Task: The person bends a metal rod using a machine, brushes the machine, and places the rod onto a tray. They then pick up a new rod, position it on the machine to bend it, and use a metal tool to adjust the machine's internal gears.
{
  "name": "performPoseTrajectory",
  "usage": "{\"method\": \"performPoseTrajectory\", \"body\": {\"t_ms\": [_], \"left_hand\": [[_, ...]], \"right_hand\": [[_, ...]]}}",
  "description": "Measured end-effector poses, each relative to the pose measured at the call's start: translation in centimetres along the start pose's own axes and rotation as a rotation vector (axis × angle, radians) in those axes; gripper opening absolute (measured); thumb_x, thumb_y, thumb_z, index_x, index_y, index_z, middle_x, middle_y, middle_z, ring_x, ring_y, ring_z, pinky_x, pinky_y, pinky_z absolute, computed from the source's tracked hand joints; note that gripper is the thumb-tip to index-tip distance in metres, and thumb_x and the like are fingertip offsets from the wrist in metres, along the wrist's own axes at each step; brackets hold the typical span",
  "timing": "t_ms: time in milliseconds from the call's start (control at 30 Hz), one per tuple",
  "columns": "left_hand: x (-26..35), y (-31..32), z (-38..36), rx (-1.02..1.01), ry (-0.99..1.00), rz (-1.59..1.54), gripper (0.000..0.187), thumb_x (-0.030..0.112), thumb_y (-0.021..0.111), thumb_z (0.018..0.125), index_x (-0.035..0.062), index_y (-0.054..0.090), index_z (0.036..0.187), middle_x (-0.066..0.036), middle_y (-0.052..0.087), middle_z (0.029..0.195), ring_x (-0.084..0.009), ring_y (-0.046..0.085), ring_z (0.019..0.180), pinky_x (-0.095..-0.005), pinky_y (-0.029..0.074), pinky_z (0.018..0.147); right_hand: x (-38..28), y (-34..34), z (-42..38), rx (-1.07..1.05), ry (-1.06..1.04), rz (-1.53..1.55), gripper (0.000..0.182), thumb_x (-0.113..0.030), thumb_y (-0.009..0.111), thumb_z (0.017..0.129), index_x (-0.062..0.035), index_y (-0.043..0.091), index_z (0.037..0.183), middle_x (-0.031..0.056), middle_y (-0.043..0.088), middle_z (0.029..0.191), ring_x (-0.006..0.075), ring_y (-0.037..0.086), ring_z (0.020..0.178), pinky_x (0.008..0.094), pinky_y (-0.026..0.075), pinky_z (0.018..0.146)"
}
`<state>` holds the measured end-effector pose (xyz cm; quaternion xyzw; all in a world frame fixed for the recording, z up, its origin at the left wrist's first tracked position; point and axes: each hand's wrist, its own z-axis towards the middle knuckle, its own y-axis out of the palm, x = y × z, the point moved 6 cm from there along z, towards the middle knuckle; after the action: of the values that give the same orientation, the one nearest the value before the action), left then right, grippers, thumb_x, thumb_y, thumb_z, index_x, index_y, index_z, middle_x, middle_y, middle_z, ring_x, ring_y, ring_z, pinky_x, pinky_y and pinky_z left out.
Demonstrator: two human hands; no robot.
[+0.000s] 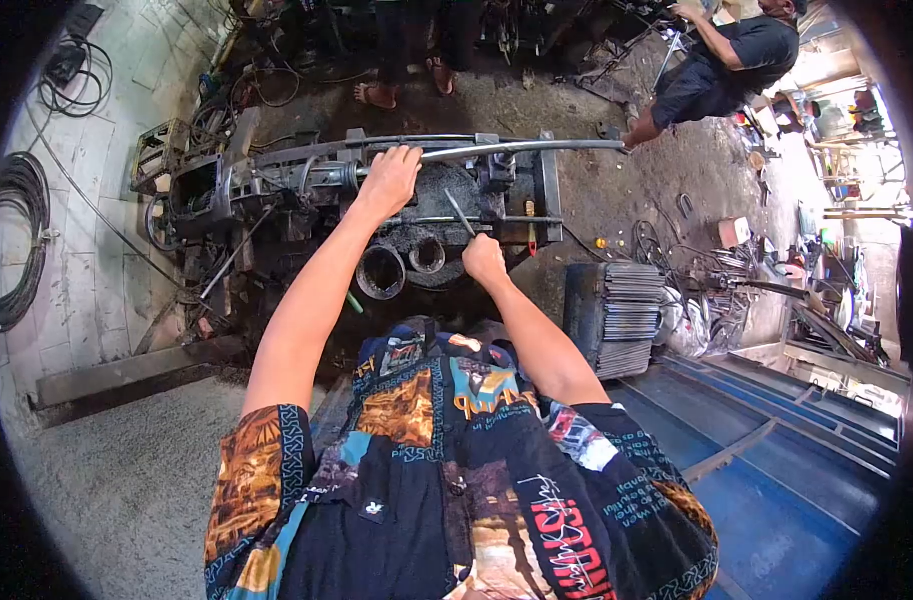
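Observation:
A long metal rod [537, 146] lies across the top of a dark, greasy lathe-like machine [327, 176]. My left hand [392, 177] is closed over the rod near the machine's chuck. My right hand [485, 257] is closed around the lower end of a thin grey tool [459, 212], which points up and left over a bed of metal shavings [432, 195]. Below the shavings stand two round metal cups [381, 272]. A brush with a red and yellow handle [531, 225] lies to the right of my right hand.
A stack of ribbed metal pieces [632, 310] stands right of the machine. Blue metal panels [777, 500] lie at lower right. A person [742, 60] bends at upper right; another person's bare feet [377, 95] show behind the machine. Coiled cable [19, 240] hangs at left.

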<state>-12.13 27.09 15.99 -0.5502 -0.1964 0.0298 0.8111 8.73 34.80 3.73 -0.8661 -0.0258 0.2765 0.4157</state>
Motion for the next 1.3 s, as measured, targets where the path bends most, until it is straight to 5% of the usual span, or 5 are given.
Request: {"method": "performPoseTrajectory", "body": {"t_ms": [367, 567, 833, 967, 1300], "left_hand": [[1.1, -1.8, 0.1, 0.024, 0.032, 0.215, 0.028, 0.02, 0.059, 0.091, 0.0072, 0.062, 0.116, -0.006, 0.06, 0.099, -0.0242, 0.053, 0.099, -0.0411, 0.041, 0.087], [-0.2, -2.7, -0.8, 0.012, -0.019, 0.163, 0.03, 0.023, 0.06, 0.09, 0.016, 0.064, 0.12, -0.003, 0.062, 0.097, -0.0239, 0.053, 0.098, -0.0437, 0.04, 0.087], [-0.4, -3.0, -1.0, 0.031, -0.019, 0.135, 0.031, 0.024, 0.061, 0.09, 0.0177, 0.065, 0.121, -0.002, 0.064, 0.096, -0.0239, 0.054, 0.097, -0.0446, 0.04, 0.087], [-0.4, -3.0, -0.9, 0.019, -0.032, 0.148, 0.031, 0.025, 0.061, 0.09, 0.0181, 0.065, 0.12, -0.001, 0.064, 0.096, -0.0237, 0.054, 0.097, -0.0448, 0.04, 0.086], [0.3, -2.0, -0.8, 0.027, -0.114, 0.227, 0.033, 0.022, 0.061, 0.091, 0.016, 0.063, 0.123, -0.001, 0.063, 0.101, -0.022, 0.054, 0.102, -0.0469, 0.037, 0.091]], "right_hand": [[2.0, -0.4, 1.7, 0.053, -0.236, 0.124, 0.028, -0.01, 0.052, 0.087, 0.0048, 0.056, 0.11, 0.0276, 0.067, 0.096, 0.0414, 0.067, 0.092, 0.0496, 0.054, 0.079], [1.6, -2.3, -0.4, -0.695, 0.099, 1.345, 0.037, -0.002, 0.052, 0.087, 0.0021, 0.054, 0.123, 0.0112, 0.06, 0.082, 0.0263, 0.068, 0.074, 0.0369, 0.056, 0.07], [-2.8, -10.0, -2.6, -0.117, -0.408, 0.771, 0.033, -0.01, 0.062, 0.091, 0.0085, 0.059, 0.119, 0.0119, 0.069, 0.08, 0.0187, 0.07, 0.079, 0.0264, 0.054, 0.067], [-4.1, -12.8, -3.5, 0.157, -0.587, 0.353, 0.028, -0.014, 0.061, 0.091, 0.0025, 0.066, 0.113, 0.0171, 0.069, 0.079, 0.0318, 0.069, 0.077, 0.0347, 0.053, 0.073], [-2.2, -16.9, -3.4, 0.219, -0.696, 0.185, 0.025, -0.015, 0.059, 0.09, 0.0047, 0.064, 0.106, 0.0201, 0.06, 0.102, 0.0371, 0.059, 0.099, 0.0414, 0.046, 0.086]]}}
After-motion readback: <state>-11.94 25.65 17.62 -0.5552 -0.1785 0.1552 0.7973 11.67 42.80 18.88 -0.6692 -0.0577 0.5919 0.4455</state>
